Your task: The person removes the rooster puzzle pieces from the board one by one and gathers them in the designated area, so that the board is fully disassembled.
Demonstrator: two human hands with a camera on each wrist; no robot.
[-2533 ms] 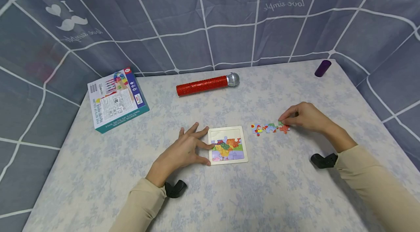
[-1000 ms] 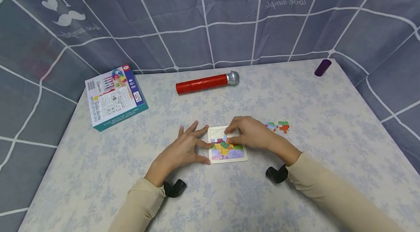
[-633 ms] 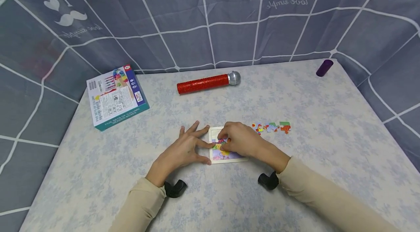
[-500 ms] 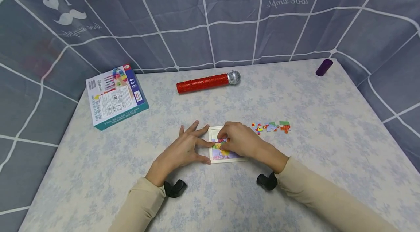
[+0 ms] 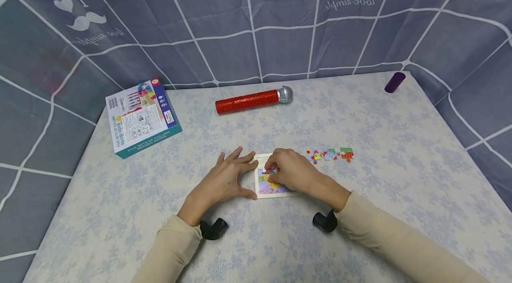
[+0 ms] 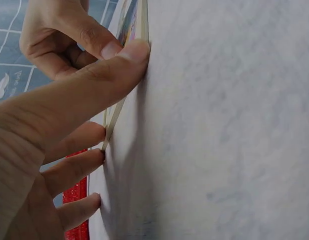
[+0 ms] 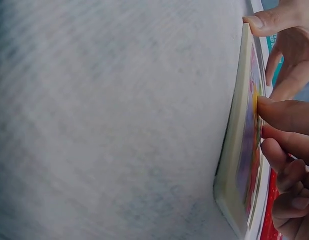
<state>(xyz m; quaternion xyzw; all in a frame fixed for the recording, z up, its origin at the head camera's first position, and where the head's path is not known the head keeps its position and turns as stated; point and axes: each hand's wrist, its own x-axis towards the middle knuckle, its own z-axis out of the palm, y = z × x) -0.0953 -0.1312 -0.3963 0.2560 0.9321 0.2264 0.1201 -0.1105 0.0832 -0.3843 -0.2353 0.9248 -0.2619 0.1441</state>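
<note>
A white-framed picture puzzle point(image 5: 257, 183) lies on the table in front of me, its top strip bare and its right part hidden under my right hand point(image 5: 296, 169). That hand's thumb and index finger pinch a small colourful puzzle piece point(image 5: 270, 172) inside the frame, the other fingers curled in. My left hand point(image 5: 222, 181) is spread along the frame's left edge. Its thumb point(image 6: 134, 52) touches the lower left corner, and its fingers rest by the upper left corner. To the right of the frame lie three loose puzzle pieces point(image 5: 330, 154) in a row.
A red glitter microphone point(image 5: 248, 101) lies beyond the puzzle. At the back left is a white and teal box point(image 5: 142, 118); a purple cylinder point(image 5: 394, 82) lies at the back right. A grey curtain point(image 5: 280, 29) with white lines closes off the table's far side.
My right hand has moved left from the loose pieces onto the framed puzzle, then held there. The left index finger has just drawn back from the puzzle's face to the frame's upper left edge.
</note>
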